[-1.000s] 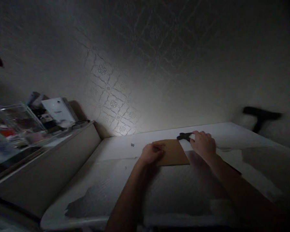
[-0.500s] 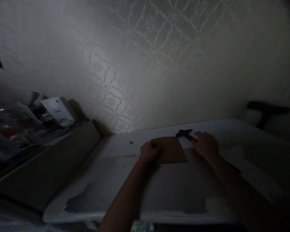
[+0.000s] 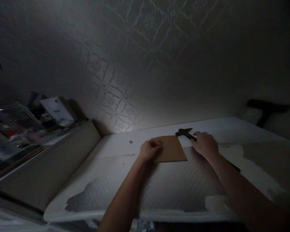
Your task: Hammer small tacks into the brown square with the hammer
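Note:
A square of brown cardboard [image 3: 172,149] lies flat on the white, worn tabletop. My left hand [image 3: 149,150] rests on its left side, the fingers pinched together near some tiny dark marks or bits; what they hold is too small to make out. To the right of the cardboard, my right hand [image 3: 205,144] is closed on the handle of a dark hammer [image 3: 184,132], whose head lies by the cardboard's far right corner.
A small dark cluster [image 3: 130,141] sits on the table left of the cardboard. A shelf edge [image 3: 87,129] with a white box [image 3: 58,109] and clutter stands at left. Behind is a patterned wall; a dark T-shaped object [image 3: 267,108] is at right.
The picture is sharper on the table, while the wall looks darker. Both hands and the hammer have hardly moved.

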Demonstrator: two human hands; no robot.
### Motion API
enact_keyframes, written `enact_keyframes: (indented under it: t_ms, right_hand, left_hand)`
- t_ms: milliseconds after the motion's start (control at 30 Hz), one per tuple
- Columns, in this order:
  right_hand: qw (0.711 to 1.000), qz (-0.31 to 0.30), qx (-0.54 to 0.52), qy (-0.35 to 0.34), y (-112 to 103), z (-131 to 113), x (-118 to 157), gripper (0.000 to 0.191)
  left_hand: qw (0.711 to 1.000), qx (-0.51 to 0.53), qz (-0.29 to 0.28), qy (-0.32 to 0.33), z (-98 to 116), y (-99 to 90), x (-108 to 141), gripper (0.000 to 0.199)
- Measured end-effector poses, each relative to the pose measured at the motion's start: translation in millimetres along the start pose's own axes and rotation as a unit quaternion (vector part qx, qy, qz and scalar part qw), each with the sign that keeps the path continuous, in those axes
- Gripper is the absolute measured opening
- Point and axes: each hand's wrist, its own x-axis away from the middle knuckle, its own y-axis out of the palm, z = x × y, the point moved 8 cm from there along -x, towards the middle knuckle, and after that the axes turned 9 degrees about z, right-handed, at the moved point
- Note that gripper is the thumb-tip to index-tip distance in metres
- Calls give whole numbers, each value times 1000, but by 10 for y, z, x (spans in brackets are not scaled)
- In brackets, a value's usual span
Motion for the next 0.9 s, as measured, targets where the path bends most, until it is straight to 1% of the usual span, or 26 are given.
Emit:
enact_keyframes:
  t_ms: [200,400,533,633,733,833,900]
  right_hand:
    - [1000,-11,-3,-4,35,14,8,34]
    - [999,-32,19,-21,106,20,25,26]
    - [999,-31,30,-33,86,0,37,24]
    - [999,-14,17,-23,4,-10,50,24]
    - [1000,24,-5,-12,-108,-31,59,23]
    - [998,55,-23,-30,-172,-91,63,23]
    - [995,66,-43,-54,-185,-140,63,22]
  left_hand:
    - [1000,8,-6,-3,-22,13,-9,23]
    - [1000,2,-8,-1,-32,19,-21,20]
    - [1000,1,-12,-6,-48,26,-22,22]
    - [1000,10,-16,4,-31,30,-18,23]
    - [1000,10,-19,6,-20,25,-11,24]
    - [1000,8,-18,5,-5,10,-4,21]
    - [1000,12,-23,-11,-17,11,0,21]
